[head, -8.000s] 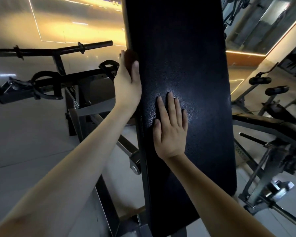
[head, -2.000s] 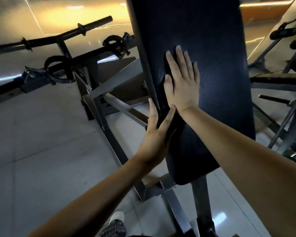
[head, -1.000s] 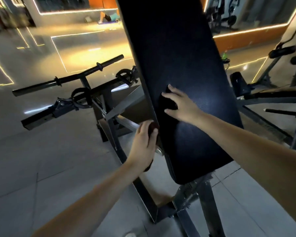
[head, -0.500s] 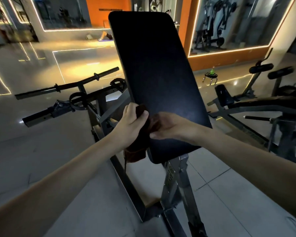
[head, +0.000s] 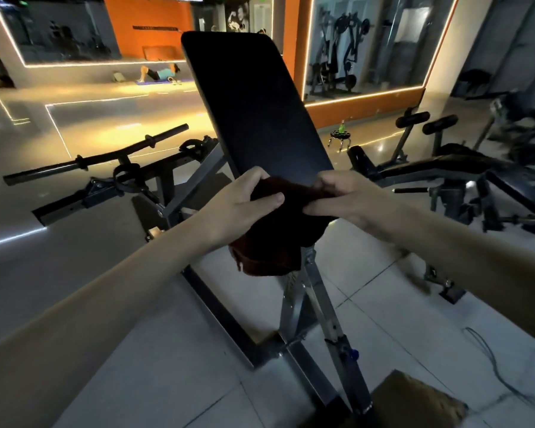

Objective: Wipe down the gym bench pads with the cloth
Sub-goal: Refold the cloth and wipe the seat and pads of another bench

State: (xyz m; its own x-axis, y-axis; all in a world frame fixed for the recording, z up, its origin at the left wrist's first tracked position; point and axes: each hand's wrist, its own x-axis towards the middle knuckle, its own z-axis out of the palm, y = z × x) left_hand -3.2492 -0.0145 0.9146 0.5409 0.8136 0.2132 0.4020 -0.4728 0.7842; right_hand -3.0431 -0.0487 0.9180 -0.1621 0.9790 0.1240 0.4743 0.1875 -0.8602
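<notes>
A tall black bench pad (head: 254,109) stands steeply tilted on a grey steel frame (head: 309,307). In front of its lower end hangs a dark maroon cloth (head: 278,239), bunched and drooping. My left hand (head: 244,202) grips the cloth's upper left part, thumb over the top. My right hand (head: 343,196) pinches the cloth's upper right edge. Both hands hold the cloth clear of the pad, and the cloth hides the pad's bottom edge.
A barbell bar (head: 96,156) and a black machine arm (head: 121,183) lie left of the bench. Another padded bench (head: 445,168) with roller pads (head: 426,118) stands right. A brown box (head: 414,400) sits near my feet. A person lies on a mat (head: 158,74) far off.
My hands came off the pad, where the right had been pressing flat. Both now hold the cloth stretched between them below the pad. The view has pulled back and up.
</notes>
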